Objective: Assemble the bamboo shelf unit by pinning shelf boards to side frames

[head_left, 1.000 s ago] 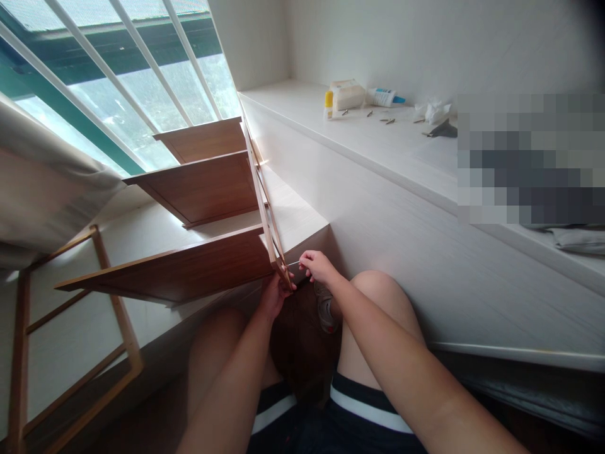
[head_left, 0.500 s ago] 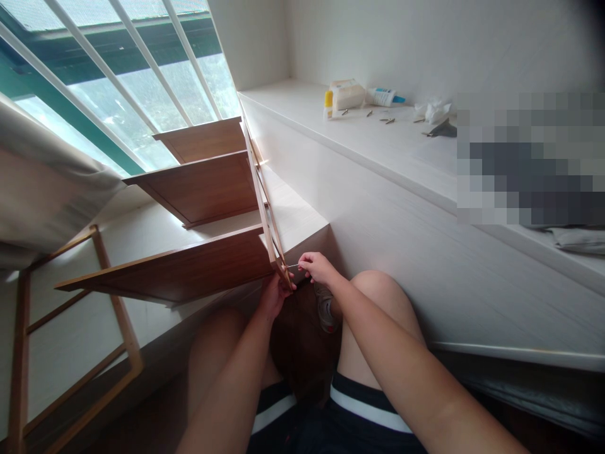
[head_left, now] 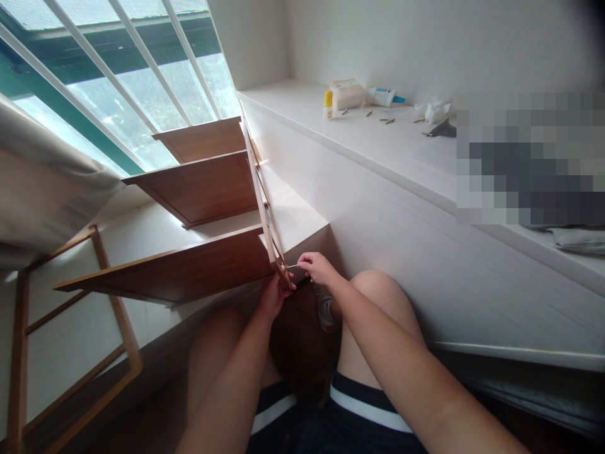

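A brown wooden shelf unit (head_left: 212,189) lies on its side, its several boards jutting left from a slim side frame (head_left: 268,227). My left hand (head_left: 275,295) is closed around the near end of that frame, close to the lowest board (head_left: 189,265). Between the fingertips of my right hand (head_left: 316,267) is a thin metal rod (head_left: 293,266), like a hex key, pointing left and meeting the frame end. The exact contact spot is too small to make out, and my left fingers are partly hidden behind the wood.
A second wooden frame (head_left: 127,328) leans at left by a curtain (head_left: 51,183). On the white ledge (head_left: 401,157) lie several screws (head_left: 387,120), a glue tube (head_left: 382,96), a yellow-capped bottle (head_left: 328,104), a packet (head_left: 347,93) and crumpled plastic (head_left: 435,111). The ledge's side wall stands close at right.
Almost nothing differs. Both hands stay at the frame end, and the rod remains in my right fingers.
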The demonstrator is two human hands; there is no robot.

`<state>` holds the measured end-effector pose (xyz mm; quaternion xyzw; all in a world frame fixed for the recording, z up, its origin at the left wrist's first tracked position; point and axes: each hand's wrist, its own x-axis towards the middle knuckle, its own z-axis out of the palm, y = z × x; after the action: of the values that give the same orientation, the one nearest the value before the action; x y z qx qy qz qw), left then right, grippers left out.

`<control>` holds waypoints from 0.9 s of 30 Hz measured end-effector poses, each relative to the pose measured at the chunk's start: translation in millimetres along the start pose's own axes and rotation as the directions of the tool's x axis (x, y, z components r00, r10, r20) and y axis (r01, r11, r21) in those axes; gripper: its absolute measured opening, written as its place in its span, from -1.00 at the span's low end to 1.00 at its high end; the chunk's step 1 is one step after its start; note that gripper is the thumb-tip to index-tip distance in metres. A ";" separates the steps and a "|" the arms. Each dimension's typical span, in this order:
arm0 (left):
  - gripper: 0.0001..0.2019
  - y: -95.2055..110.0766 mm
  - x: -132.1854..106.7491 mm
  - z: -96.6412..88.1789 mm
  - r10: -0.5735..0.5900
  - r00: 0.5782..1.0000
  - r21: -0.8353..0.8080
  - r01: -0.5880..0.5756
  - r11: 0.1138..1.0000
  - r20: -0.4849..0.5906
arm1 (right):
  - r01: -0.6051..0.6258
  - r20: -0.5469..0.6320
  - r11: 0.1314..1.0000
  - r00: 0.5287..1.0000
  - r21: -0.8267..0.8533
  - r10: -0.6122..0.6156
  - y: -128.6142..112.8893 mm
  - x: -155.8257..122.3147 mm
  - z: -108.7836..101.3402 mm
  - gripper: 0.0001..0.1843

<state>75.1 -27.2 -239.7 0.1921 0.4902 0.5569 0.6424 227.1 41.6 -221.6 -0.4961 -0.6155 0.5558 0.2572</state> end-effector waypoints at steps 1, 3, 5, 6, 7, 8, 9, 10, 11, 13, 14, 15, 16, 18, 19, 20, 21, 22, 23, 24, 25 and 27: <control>-0.72 0.2 -0.1 0.3 0.000 1.000 0.001 0.000 1.000 -0.001 | 0.015 -0.010 1.000 1.000 -0.014 -0.015 0.5 0.1 0.0 -0.89; -0.73 0.5 -0.4 0.8 -0.001 1.000 0.002 0.001 1.000 -0.004 | 0.043 -0.030 0.998 0.999 -0.041 -0.044 1.2 0.5 0.0 -0.88; -0.72 0.8 -0.9 1.4 -0.003 1.000 0.002 0.003 1.000 -0.006 | 0.063 -0.046 0.996 0.997 -0.065 -0.066 1.4 0.9 -0.3 -0.87; -0.72 0.9 -1.1 1.7 -0.002 1.000 0.002 0.002 1.000 -0.007 | 0.071 -0.052 0.994 0.996 -0.077 -0.075 1.2 1.1 -0.6 -0.87; -0.72 1.1 -1.3 2.0 -0.001 1.000 0.002 0.001 1.000 -0.008 | 0.078 -0.056 0.993 0.995 -0.088 -0.083 0.9 1.3 -1.0 -0.86; -0.73 1.3 -1.6 2.3 0.000 1.000 0.003 0.000 1.000 -0.009 | 0.084 -0.059 0.992 0.994 -0.099 -0.091 0.5 1.6 -1.5 -0.86; -0.73 1.4 -1.8 2.5 0.002 1.000 0.003 -0.002 1.000 -0.010 | 0.090 -0.059 0.990 0.993 -0.108 -0.097 0.1 1.9 -2.0 -0.86; -0.73 1.5 -2.0 2.7 0.003 1.000 0.004 -0.003 1.000 -0.010 | 0.096 -0.059 0.989 0.993 -0.116 -0.103 -0.3 2.2 -2.5 -0.86; -0.73 1.6 -2.2 2.8 0.003 1.000 0.006 -0.003 1.000 -0.011 | 0.100 -0.057 0.987 0.993 -0.123 -0.108 -0.6 2.6 -2.9 -0.85; -0.73 1.7 -2.4 2.8 0.003 1.000 0.009 -0.003 1.000 -0.012 | 0.106 -0.053 0.986 0.992 -0.132 -0.114 -0.9 3.3 -3.1 -0.85; -0.73 1.7 -2.4 2.8 0.003 1.000 0.011 -0.003 1.000 -0.012 | 0.108 -0.050 0.985 0.992 -0.134 -0.115 -1.0 3.6 -3.0 -0.85; -0.73 1.7 -2.4 2.7 0.004 1.000 0.012 -0.004 1.000 -0.013 | 0.109 -0.048 0.985 0.992 -0.136 -0.117 -0.9 3.8 -2.7 -0.85; -0.74 1.6 -2.3 2.7 0.004 1.000 0.014 -0.004 1.000 -0.014 | 0.111 -0.046 0.984 0.992 -0.137 -0.118 -0.9 3.9 -2.4 -0.84; -0.73 1.6 -2.2 2.6 0.003 1.000 0.017 -0.003 1.000 -0.016 | 0.114 -0.042 0.984 0.992 -0.139 -0.121 -0.8 3.9 -2.0 -0.84; -0.73 1.7 -2.1 2.6 0.002 1.000 0.018 -0.001 1.000 -0.017 | 0.116 -0.041 0.983 0.992 -0.139 -0.122 -0.9 3.6 -2.0 -0.83; -0.73 1.8 -2.1 2.6 0.000 1.000 0.019 0.000 1.000 -0.017 | 0.118 -0.040 0.983 0.991 -0.140 -0.125 -1.1 3.3 -2.1 -0.83; -0.72 1.9 -2.1 2.7 -0.002 1.000 0.020 0.002 1.000 -0.018 | 0.120 -0.040 0.983 0.991 -0.140 -0.127 -1.3 3.0 -2.3 -0.83; -0.71 2.0 -2.1 2.7 -0.003 1.000 0.020 0.003 1.000 -0.018 | 0.122 -0.039 0.983 0.991 -0.141 -0.128 -1.7 2.5 -2.7 -0.83; -0.71 2.1 -2.2 2.7 -0.004 1.000 0.020 0.004 1.000 -0.018 | 0.123 -0.038 0.982 0.991 -0.141 -0.130 -2.0 2.1 -3.2 -0.83; -0.70 2.1 -2.2 2.6 -0.005 1.000 0.020 0.005 1.000 -0.018 | 0.124 -0.037 0.982 0.991 -0.142 -0.130 -2.4 1.8 -3.7 -0.83; -0.70 2.0 -2.1 2.5 -0.005 1.000 0.019 0.005 1.000 -0.018 | 0.123 -0.036 0.982 0.991 -0.143 -0.130 -2.8 1.5 -4.1 -0.83; -0.70 1.6 -1.9 2.2 -0.004 1.000 0.014 0.004 1.000 -0.017 | 0.122 -0.032 0.982 0.991 -0.145 -0.127 -3.4 1.3 -5.0 -0.83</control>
<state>76.3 -27.8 -236.6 0.1910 0.4999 0.5537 0.6380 229.9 45.3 -217.5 -0.4850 -0.6780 0.4830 0.2680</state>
